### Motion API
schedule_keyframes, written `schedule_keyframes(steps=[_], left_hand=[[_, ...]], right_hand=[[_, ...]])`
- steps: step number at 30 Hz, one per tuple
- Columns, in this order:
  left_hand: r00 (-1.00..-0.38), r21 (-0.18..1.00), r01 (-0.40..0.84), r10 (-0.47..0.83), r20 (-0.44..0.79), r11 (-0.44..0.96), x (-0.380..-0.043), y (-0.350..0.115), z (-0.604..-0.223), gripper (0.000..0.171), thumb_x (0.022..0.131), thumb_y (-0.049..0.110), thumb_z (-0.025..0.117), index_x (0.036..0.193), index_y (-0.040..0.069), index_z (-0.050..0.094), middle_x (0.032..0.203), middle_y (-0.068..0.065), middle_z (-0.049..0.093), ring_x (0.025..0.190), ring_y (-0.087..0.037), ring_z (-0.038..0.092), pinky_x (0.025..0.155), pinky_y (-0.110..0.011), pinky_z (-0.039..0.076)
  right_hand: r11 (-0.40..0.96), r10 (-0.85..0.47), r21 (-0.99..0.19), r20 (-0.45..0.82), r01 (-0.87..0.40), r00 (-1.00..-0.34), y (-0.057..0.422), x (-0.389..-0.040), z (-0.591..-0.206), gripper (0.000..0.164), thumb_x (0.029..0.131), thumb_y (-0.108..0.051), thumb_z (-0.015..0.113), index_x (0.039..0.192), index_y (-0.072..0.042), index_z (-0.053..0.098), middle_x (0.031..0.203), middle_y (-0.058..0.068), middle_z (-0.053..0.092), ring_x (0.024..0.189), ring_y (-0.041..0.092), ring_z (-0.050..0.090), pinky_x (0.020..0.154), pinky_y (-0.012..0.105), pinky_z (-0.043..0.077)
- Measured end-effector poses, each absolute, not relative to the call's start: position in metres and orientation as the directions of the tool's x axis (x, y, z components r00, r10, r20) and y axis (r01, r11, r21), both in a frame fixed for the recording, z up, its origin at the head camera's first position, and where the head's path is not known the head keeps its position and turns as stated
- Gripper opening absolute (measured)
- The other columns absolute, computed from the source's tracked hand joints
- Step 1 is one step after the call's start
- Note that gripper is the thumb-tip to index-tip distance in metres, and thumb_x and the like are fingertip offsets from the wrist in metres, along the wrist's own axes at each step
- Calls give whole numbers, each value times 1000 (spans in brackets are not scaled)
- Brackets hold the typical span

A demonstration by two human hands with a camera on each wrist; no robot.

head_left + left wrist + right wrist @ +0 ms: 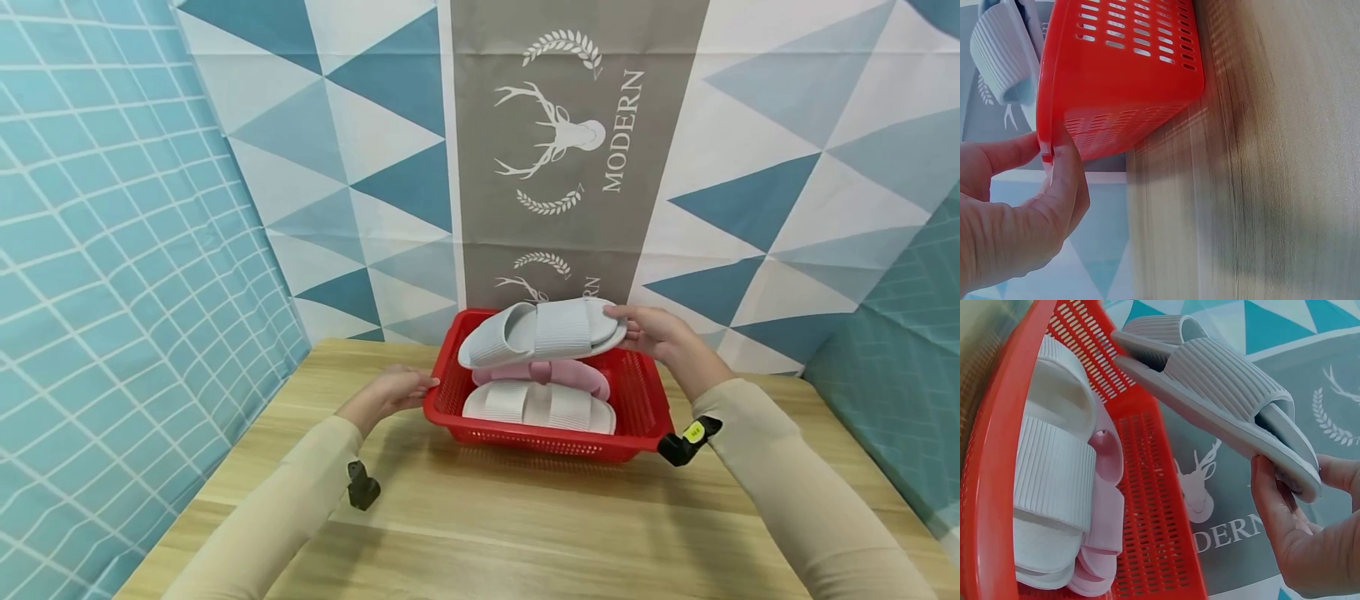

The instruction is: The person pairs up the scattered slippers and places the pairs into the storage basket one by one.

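Note:
A pair of grey slippers, one nested into the other, is held over the back of a red plastic basket. My right hand pinches the pair at its right end, thumb on one side and fingers on the other, as the right wrist view shows. My left hand grips the basket's left rim between thumb and fingers. Inside the basket lie pink slippers and, in front of them, white slippers. In the head view the grey pair partly covers the pink ones.
The basket stands on a wood-grain table close to the back wall. A patterned cloth with triangles and deer heads hangs behind. Blue tiled sheeting borders the left side. Each sleeve carries a small black wrist device.

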State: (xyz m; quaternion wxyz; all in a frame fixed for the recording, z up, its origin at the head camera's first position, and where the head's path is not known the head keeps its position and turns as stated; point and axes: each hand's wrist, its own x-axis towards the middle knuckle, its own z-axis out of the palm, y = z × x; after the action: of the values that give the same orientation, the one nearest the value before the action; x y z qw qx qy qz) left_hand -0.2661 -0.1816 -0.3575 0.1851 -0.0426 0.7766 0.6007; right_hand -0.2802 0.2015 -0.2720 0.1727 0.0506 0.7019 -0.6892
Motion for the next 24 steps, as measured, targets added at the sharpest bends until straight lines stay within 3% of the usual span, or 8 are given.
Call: schedule_keyframes(steps=[4,12,20,24], left_hand=[[-923,930,-265,211,-321,255,-268,-185,-359,36,92,8,59,121,-12,56,108,-17,69,91,-16,69,91,-34,57],[-928,917,-285,160,-337,279,-266,-183,-361,40,95,8,52,130,-12,50,123,-22,63,96,-16,68,92,-32,56],[-927,911,-289,152,-343,293,-265,-180,-363,42,97,9,51,132,-12,48,134,-28,54,117,-30,62,92,-32,56],[-932,913,-275,150,-330,300,-267,-180,-364,42,97,9,51,132,-13,48,135,-29,52,118,-31,61,94,-33,56]], right_hand=[[11,-135,-936,-350,352,-927,201,-287,-277,60,95,-26,59,144,-8,28,86,-7,61,78,7,64,73,20,58],[-28,-135,-923,-378,384,-916,197,-301,-285,47,99,-24,50,139,-7,32,80,-6,61,73,6,63,68,20,58],[-3,-118,-899,-435,438,-893,198,-312,-293,51,102,-21,39,148,-6,22,108,3,47,85,11,55,66,19,55],[20,-98,-896,-444,444,-891,197,-319,-295,54,103,-20,36,151,-6,18,114,5,45,95,14,51,66,19,54]])
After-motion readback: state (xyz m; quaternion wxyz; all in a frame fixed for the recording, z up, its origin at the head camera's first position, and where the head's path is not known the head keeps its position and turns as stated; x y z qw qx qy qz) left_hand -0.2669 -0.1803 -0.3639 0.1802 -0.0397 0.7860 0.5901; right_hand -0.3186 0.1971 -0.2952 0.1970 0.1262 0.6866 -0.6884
